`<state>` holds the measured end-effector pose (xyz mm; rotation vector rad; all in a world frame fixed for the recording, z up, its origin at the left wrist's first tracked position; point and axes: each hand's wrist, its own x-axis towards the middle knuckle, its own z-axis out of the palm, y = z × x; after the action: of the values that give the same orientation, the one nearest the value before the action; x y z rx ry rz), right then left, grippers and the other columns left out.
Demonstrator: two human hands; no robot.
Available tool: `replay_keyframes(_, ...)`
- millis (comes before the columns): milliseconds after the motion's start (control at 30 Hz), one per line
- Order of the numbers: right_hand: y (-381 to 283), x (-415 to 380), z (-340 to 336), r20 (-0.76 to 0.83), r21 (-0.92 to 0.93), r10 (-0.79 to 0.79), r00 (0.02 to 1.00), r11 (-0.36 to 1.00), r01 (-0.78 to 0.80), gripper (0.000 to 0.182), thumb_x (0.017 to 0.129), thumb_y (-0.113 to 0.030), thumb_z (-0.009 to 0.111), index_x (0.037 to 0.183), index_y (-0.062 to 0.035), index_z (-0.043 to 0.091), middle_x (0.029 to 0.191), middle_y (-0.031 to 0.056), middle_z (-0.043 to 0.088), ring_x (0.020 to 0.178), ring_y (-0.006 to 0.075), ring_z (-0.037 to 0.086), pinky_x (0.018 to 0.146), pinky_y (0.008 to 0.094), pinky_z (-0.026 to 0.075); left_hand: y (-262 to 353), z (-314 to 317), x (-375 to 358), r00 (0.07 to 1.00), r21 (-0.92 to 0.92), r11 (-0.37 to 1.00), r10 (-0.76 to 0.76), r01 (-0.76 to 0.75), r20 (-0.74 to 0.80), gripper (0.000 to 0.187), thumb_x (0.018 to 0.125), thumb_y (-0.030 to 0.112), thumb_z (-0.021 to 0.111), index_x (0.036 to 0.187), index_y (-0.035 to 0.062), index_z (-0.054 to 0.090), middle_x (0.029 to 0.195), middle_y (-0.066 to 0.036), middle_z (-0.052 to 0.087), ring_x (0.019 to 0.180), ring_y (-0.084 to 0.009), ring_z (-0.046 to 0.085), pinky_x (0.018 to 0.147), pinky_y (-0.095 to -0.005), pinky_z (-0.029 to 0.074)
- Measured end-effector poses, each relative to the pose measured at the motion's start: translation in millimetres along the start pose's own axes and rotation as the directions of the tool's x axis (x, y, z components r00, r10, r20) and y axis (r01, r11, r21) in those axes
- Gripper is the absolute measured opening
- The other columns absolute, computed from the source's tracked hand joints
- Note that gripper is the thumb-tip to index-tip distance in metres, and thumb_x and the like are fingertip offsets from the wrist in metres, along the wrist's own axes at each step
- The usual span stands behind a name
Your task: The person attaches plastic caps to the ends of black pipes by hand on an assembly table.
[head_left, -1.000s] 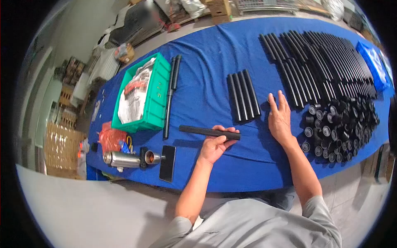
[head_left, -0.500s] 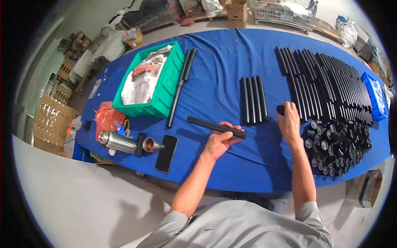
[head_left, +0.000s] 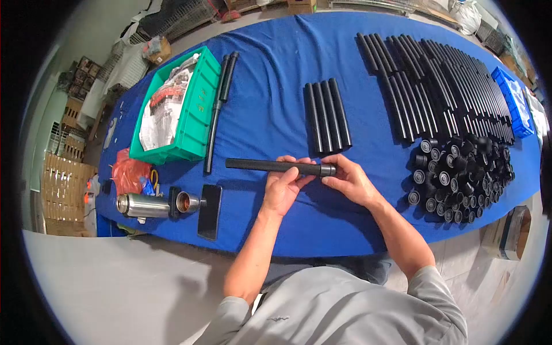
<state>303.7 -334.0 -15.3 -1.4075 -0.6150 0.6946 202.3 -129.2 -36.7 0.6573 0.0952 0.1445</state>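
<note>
1. My left hand [head_left: 283, 185] is wrapped around a black tube [head_left: 270, 166], held level just above the table [head_left: 270, 103] in front of me. I judge the grip sits near the tube's right end so that end stays steady.

2. My right hand [head_left: 348, 179] is pinched on a small end cap [head_left: 328, 170] at the tube's right tip. The cap looks seated on or in the end; I cannot tell how far it has gone in. The two hands nearly meet at that joint.

3. Just beyond the hands lie four short tubes [head_left: 326, 117], side by side and touching, lined up away from me. Set apart like this, they read as a batch of their own.

4. To the right, a wide row of long tubes [head_left: 437, 86] lies parallel, and nearer me a heap of caps [head_left: 463, 178] sits within easy reach of the right hand, which suits that hand's work.

5. On the left a green crate [head_left: 198, 115] holds crumpled paper and plastic; a long black rod [head_left: 218, 109] lies just beside its right wall.

6. Near the front edge lie a steel flask [head_left: 141, 204] on its side, its cup [head_left: 187, 202] and a dark phone [head_left: 209, 210], well clear of the work. A blue bin [head_left: 514, 103] sits at the far right.
</note>
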Motion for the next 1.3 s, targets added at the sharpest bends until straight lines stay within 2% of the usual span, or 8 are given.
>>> replay_keyframes(67, 3, -1, 2, -0.011, 0.066, -0.004, 1.000, 0.998, 0.005, 0.042, 0.095, -0.005, 0.073, 0.132, 0.0026, 0.055, 0.107, 0.0041, 0.064, 0.096, 0.0095, 0.062, 0.082, 0.0267, 0.054, -4, 7, 0, 0.999, -0.002, 0.999, 0.040, -0.040, -0.013, 0.026, 0.098, 0.006, 0.067, 0.122, 0.0134, 0.060, 0.129, -0.020, 0.068, 0.123, -0.0370, 0.066, 0.104, -0.0543, 0.056)
replay_keyframes(267, -2, -4, 4, -0.016, -0.068, 0.022, 1.000, 0.997, -0.023, 0.039, 0.095, -0.010, 0.073, 0.130, 0.0002, 0.059, 0.103, 0.0080, 0.065, 0.091, 0.0131, 0.065, 0.078, 0.0293, 0.054, -5, 9, -5, 1.000, 0.038, 0.999, 0.030, -0.029, -0.006, 0.025, 0.101, 0.009, 0.064, 0.125, 0.0142, 0.057, 0.131, -0.025, 0.066, 0.121, -0.0364, 0.067, 0.104, -0.0530, 0.057)
replay_keyframes(367, -12, -6, 3, -0.019, -0.368, -0.146, 0.989, 0.921, 0.129, 0.039, 0.094, -0.014, 0.075, 0.129, -0.0021, 0.061, 0.101, 0.0118, 0.066, 0.088, 0.0217, 0.066, 0.075, 0.0348, 0.054, -7, 8, -4, 0.998, 0.093, 0.994, 0.060, -0.058, -0.009, 0.025, 0.101, 0.008, 0.065, 0.125, 0.0137, 0.057, 0.129, -0.027, 0.066, 0.120, -0.0357, 0.068, 0.103, -0.0522, 0.058)
replay_keyframes(467, -16, -8, 7, -0.044, -0.430, -0.148, 0.988, 0.896, 0.115, 0.039, 0.093, -0.015, 0.074, 0.128, -0.0032, 0.062, 0.100, 0.0145, 0.065, 0.087, 0.0303, 0.065, 0.074, 0.0398, 0.053, -5, 12, -4, 0.998, 0.072, 0.996, 0.046, -0.043, -0.049, 0.027, 0.097, 0.009, 0.070, 0.121, 0.0123, 0.056, 0.126, -0.024, 0.068, 0.118, -0.0328, 0.069, 0.099, -0.0479, 0.060)
replay_keyframes(767, -7, -8, 14, -0.038, -0.538, -0.352, 0.935, 0.796, 0.278, 0.037, 0.093, -0.012, 0.072, 0.126, 0.0007, 0.060, 0.105, 0.0198, 0.064, 0.094, 0.0407, 0.065, 0.081, 0.0461, 0.052, -10, 19, -3, 0.992, 0.148, 0.985, 0.098, -0.084, -0.085, 0.025, 0.097, 0.005, 0.069, 0.119, 0.0112, 0.057, 0.120, -0.021, 0.070, 0.114, -0.0322, 0.071, 0.095, -0.0462, 0.063)
replay_keyframes(867, -11, -8, 17, -0.048, -0.509, -0.307, 0.950, 0.827, 0.241, 0.036, 0.093, -0.010, 0.072, 0.126, 0.0010, 0.060, 0.106, 0.0203, 0.064, 0.095, 0.0410, 0.065, 0.082, 0.0462, 0.052, -11, 16, -4, 0.992, 0.131, 0.989, 0.084, -0.072, -0.093, 0.024, 0.099, 0.008, 0.068, 0.120, 0.0123, 0.058, 0.122, -0.023, 0.070, 0.115, -0.0334, 0.070, 0.097, -0.0491, 0.061)
replay_keyframes(1067, -5, -6, 23, -0.048, -0.578, -0.439, 0.897, 0.745, 0.333, 0.037, 0.092, -0.007, 0.071, 0.126, 0.0009, 0.059, 0.109, 0.0209, 0.064, 0.095, 0.0415, 0.067, 0.081, 0.0472, 0.054, -12, 19, -4, 0.981, 0.138, 0.988, 0.092, -0.069, -0.168, 0.024, 0.098, 0.009, 0.070, 0.120, 0.0119, 0.059, 0.118, -0.023, 0.071, 0.114, -0.0332, 0.071, 0.096, -0.0489, 0.062)
replay_keyframes(1300, -8, -7, 21, -0.050, -0.570, -0.412, 0.910, 0.760, 0.313, 0.039, 0.090, -0.010, 0.075, 0.124, 0.0013, 0.062, 0.107, 0.0200, 0.066, 0.090, 0.0393, 0.068, 0.079, 0.0456, 0.055, -8, 19, -4, 0.989, 0.102, 0.994, 0.061, -0.047, -0.135, 0.025, 0.096, 0.008, 0.072, 0.118, 0.0095, 0.060, 0.119, -0.020, 0.071, 0.117, -0.0321, 0.069, 0.096, -0.0470, 0.062)
